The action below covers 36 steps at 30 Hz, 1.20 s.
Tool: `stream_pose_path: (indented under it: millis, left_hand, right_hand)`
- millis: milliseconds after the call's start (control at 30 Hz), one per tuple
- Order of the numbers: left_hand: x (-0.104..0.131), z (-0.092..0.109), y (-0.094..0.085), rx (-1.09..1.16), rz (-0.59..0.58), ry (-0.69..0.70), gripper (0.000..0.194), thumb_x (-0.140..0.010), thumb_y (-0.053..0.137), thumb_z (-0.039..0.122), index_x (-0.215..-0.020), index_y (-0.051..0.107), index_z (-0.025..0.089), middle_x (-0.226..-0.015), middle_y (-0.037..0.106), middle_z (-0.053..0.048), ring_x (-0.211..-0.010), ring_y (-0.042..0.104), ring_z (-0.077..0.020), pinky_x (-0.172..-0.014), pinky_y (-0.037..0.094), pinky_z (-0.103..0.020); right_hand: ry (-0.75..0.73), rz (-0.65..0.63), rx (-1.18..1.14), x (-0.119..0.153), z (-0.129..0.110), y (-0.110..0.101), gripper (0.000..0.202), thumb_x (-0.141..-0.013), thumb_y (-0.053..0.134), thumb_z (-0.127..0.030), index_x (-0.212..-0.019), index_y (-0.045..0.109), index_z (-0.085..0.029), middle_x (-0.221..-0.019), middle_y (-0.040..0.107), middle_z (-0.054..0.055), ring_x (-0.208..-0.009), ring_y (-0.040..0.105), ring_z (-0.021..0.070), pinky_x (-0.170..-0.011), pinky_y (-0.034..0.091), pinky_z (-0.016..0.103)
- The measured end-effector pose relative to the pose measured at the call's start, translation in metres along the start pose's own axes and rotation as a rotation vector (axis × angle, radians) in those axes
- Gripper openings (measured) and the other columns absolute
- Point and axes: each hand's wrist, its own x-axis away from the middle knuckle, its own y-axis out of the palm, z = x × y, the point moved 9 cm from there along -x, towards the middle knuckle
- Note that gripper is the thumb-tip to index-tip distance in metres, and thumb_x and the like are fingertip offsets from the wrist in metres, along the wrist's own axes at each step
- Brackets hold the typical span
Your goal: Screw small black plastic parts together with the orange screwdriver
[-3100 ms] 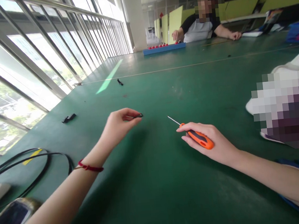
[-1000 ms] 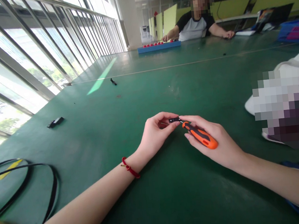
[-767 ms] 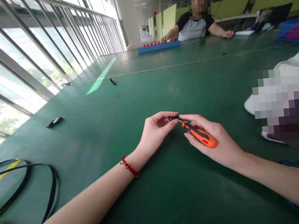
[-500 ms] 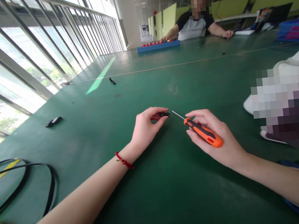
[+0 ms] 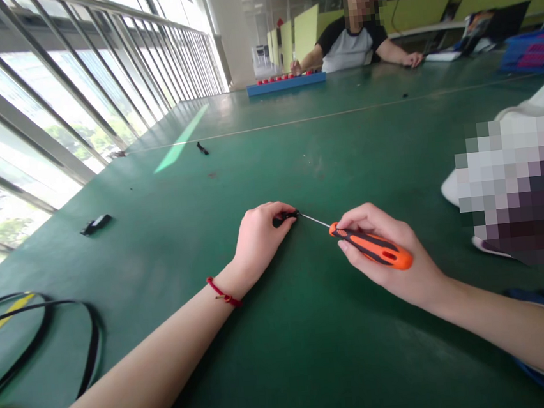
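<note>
My left hand (image 5: 262,242), with a red cord bracelet at the wrist, pinches a small black part (image 5: 291,214) between thumb and fingers just over the green table. Most of that part is hidden by the fingers, so its kind does not show. My right hand (image 5: 385,238) is closed around the orange and black handle of a screwdriver (image 5: 372,245). Its thin metal shaft points left, and the tip meets the right end of the black part.
Small black pieces lie on the table (image 5: 267,358) at left, one a clip-like piece (image 5: 95,224). A black strap (image 5: 92,337) loops at lower left. White fabric (image 5: 532,108) lies at right. Across the table sits a person (image 5: 353,45) behind a blue rack (image 5: 287,84).
The screwdriver tip has come into contact with the black part; before, a small gap lay between them. My left hand has shifted slightly left and down, and the black part has turned a little.
</note>
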Motion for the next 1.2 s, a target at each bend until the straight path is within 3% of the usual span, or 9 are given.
stream_pose_path:
  millis: [767,967,1200]
  left_hand:
    - [-0.002,-0.005,0.001,0.118,-0.002,-0.043,0.017,-0.075,0.059,0.021,-0.087,0.071,0.018,-0.084,0.072,-0.001,-0.073,0.063,-0.0141,-0.073,0.05,-0.024]
    - [-0.003,-0.004,0.005,0.216,-0.046,-0.039,0.02,-0.076,0.06,0.027,-0.089,0.07,0.016,-0.081,0.07,-0.002,-0.07,0.062,-0.0129,-0.069,0.05,-0.023]
    - [-0.002,0.0,0.003,0.146,-0.026,0.007,0.02,-0.077,0.057,0.023,-0.09,0.071,0.019,-0.083,0.07,-0.001,-0.071,0.06,-0.0123,-0.069,0.048,-0.023]
  right_hand:
    - [0.013,-0.012,-0.003,0.0,0.0,0.001,0.019,-0.078,0.058,-0.011,-0.092,0.052,-0.023,-0.085,0.061,-0.002,-0.076,0.061,0.0093,-0.067,0.047,0.017]
    - [0.007,0.079,-0.022,-0.001,-0.001,-0.007,0.019,-0.076,0.06,-0.01,-0.09,0.055,-0.022,-0.086,0.063,-0.001,-0.078,0.062,0.0104,-0.07,0.049,0.018]
    - [0.018,0.179,-0.031,-0.002,-0.003,-0.018,0.007,-0.079,0.059,-0.015,-0.084,0.057,-0.02,-0.076,0.063,-0.001,-0.06,0.058,0.0081,-0.053,0.047,0.017]
